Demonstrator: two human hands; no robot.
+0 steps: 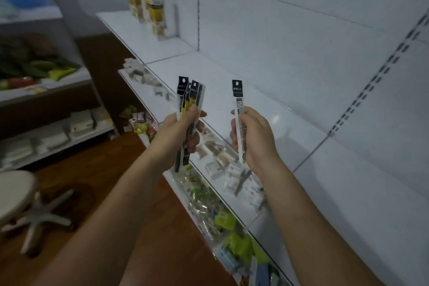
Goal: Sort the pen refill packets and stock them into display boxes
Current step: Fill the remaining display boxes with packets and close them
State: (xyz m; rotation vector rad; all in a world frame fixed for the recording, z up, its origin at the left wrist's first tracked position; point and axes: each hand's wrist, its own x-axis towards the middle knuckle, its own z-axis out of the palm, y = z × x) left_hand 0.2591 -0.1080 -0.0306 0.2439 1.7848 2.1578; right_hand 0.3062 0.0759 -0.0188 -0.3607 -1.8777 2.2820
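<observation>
1. Left hand (181,130) grips a fanned bundle of refill packets (189,97); the loose fan could slip and drop past the shelf (209,67) front edge.
2. Right hand (256,139) pinches a single white packet (238,109) upright above that edge.
3. Blurred upright cartons (153,7) stand well apart at the far end, so a mis-sort seems possible.

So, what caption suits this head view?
Left hand grips several refill packets; right hand holds a single packet, before white shelves.
</observation>
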